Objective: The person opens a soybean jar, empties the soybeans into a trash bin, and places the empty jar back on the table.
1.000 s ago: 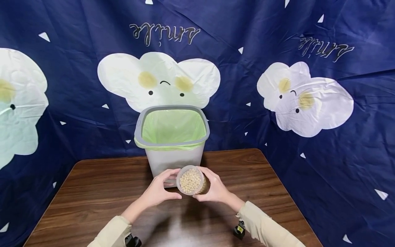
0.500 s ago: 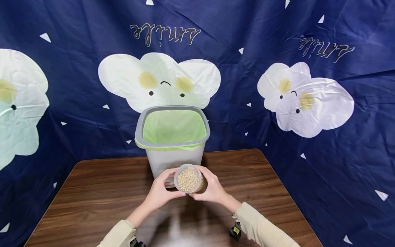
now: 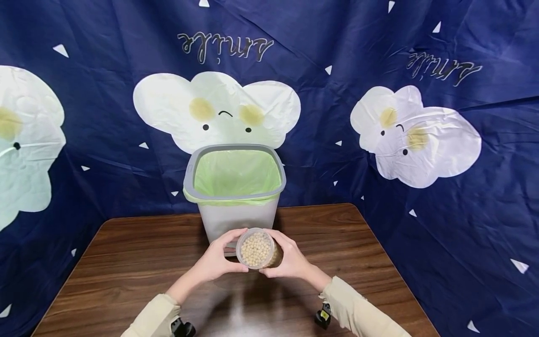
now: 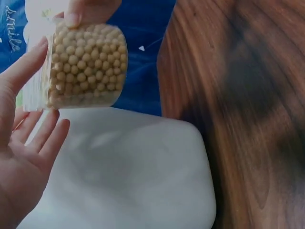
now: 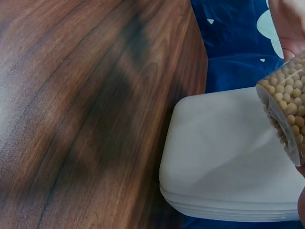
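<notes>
A clear jar [image 3: 256, 249] of round, pale yellow beans is held above the table, its lid end turned up toward the head camera. My right hand [image 3: 292, 256] grips the jar's body from the right. On the other side, my left hand [image 3: 212, 261] curves its thumb and fingers round the clear lid [image 4: 35, 78]. The left wrist view shows the jar lying sideways, the beans [image 4: 90, 62] packed close inside, with fingertips of the right hand on top. In the right wrist view the jar's bottom end shows at the right edge.
Behind the jar stands a pale grey bin [image 3: 240, 220] with a grey rim and a green liner [image 3: 237, 173]. It sits at the back of the brown wooden table [image 3: 139, 267]. A dark blue cloth [image 3: 320, 107] with white clouds hangs behind and at both sides.
The jar has shifted slightly left. My left hand moved in closer round the lid, then its thumb drew back a little. The right hand keeps its grip; the bin has not moved.
</notes>
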`<move>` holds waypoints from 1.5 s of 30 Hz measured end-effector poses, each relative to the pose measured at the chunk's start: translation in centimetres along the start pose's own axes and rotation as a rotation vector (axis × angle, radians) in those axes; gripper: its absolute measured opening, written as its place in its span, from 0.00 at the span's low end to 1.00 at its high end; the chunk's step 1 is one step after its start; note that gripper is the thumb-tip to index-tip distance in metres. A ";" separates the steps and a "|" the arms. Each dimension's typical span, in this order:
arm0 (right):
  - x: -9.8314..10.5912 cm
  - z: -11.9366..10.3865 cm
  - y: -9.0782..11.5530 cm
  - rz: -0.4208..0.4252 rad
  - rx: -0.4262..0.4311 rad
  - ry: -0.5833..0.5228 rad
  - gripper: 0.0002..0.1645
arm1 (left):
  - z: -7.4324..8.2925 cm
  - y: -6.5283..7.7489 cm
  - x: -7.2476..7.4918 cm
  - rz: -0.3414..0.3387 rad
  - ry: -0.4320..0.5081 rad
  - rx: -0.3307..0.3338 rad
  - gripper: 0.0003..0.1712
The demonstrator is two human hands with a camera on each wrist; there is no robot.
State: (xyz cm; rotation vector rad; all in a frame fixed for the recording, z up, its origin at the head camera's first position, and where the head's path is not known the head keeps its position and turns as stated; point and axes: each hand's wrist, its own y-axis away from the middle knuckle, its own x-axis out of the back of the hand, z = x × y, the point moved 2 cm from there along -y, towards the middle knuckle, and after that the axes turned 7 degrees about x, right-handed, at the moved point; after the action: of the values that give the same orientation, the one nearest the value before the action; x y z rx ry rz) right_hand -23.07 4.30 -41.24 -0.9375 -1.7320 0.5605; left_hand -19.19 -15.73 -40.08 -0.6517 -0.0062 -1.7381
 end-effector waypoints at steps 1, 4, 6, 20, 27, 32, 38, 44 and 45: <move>-0.1 0.1 0.0 -0.005 0.000 -0.001 0.51 | 0.1 0.0 0.0 -0.001 -0.005 -0.001 0.45; -0.3 0.1 0.1 0.007 -0.001 -0.001 0.50 | 0.2 0.1 0.0 0.027 -0.001 0.012 0.44; -0.4 0.1 0.1 0.024 -0.001 0.010 0.50 | 0.3 0.2 -0.2 0.059 0.012 0.028 0.44; -1.8 3.2 2.1 0.076 -0.067 0.093 0.54 | 0.5 0.3 -0.4 0.198 0.047 0.027 0.41; -1.3 3.0 2.2 0.083 -0.069 0.095 0.54 | -1.4 0.5 0.4 0.250 0.016 0.046 0.42; 0.0 0.7 0.9 0.104 -0.059 0.084 0.51 | -3.0 0.9 1.8 0.294 -0.034 0.015 0.43; 0.6 0.3 0.8 0.125 -0.067 0.097 0.51 | -1.8 2.1 3.8 0.344 -0.127 0.017 0.43; 0.3 1.8 1.8 0.124 -0.086 0.103 0.53 | -3.9 3.8 5.3 0.390 -0.182 0.067 0.43; 0.2 2.2 2.1 0.123 -0.089 0.106 0.54 | -4.6 4.1 5.5 0.396 -0.194 0.092 0.43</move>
State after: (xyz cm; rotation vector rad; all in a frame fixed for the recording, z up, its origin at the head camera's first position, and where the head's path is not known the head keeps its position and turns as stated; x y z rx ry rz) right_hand -24.47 5.83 -43.50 -1.1233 -1.6233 0.5076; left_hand -18.06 -23.38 -42.99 -0.6992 -0.0862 -1.2827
